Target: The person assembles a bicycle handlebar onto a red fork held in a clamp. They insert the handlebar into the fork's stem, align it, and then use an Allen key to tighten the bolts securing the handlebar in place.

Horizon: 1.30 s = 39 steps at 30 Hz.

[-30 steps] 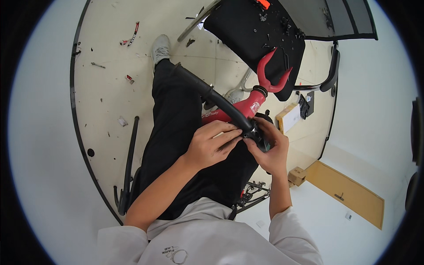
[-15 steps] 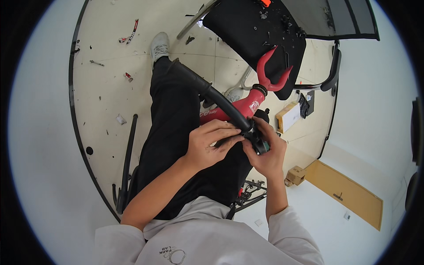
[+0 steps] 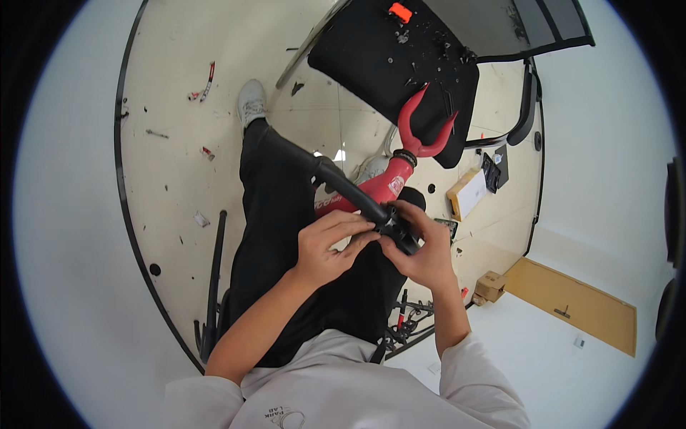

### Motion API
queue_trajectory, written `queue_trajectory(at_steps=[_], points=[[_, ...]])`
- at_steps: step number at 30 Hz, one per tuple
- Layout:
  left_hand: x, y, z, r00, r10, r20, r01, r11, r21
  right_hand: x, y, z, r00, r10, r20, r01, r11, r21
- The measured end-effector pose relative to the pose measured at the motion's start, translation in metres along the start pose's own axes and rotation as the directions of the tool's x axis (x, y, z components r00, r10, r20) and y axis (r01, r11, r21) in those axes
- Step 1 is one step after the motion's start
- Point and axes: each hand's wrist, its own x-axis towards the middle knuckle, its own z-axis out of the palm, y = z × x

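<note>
A black bicycle handlebar lies across my lap, running from upper left down to my hands. My left hand pinches a small black fitting at the bar's near end with thumb and fingers. My right hand cups the same end from the right and grips the fitting. Just behind the bar sits a red bicycle frame with a red fork pointing away from me. What lies between my fingers is mostly hidden.
A black mat strewn with small parts and an orange item lies ahead. A small cardboard box and a second box sit to the right. Scraps dot the cream floor. A black rod lies at left.
My hands stay on the bar's end; the fingers have shifted slightly on the fitting. The view has drifted a little.
</note>
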Motion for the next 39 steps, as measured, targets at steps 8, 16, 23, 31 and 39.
queue_trajectory(at_steps=[8,16,23,31,39], points=[[0.004,0.005,-0.002,1.000,0.012,0.029,-0.012,1.000,-0.003,0.092,0.016,-0.069,0.979,-0.205,-0.002,0.204,0.976,-0.073],[-0.001,0.003,-0.008,0.999,0.035,0.024,-0.036,0.999,0.030,0.276,0.127,-0.062,0.975,-0.219,-0.032,0.155,0.778,-0.608],[0.003,0.033,-0.006,0.938,0.302,0.172,-0.347,0.840,0.417,0.299,0.142,-0.062,0.984,-0.161,-0.072,0.083,0.785,-0.614],[-0.003,0.041,0.001,0.955,0.129,0.265,-0.271,0.740,0.615,0.212,0.087,-0.085,0.948,-0.216,-0.234,0.184,0.971,-0.149],[0.001,0.032,0.005,0.935,0.216,0.281,-0.345,0.732,0.587,0.077,0.033,-0.072,0.968,-0.218,0.123,0.165,0.926,0.339]])
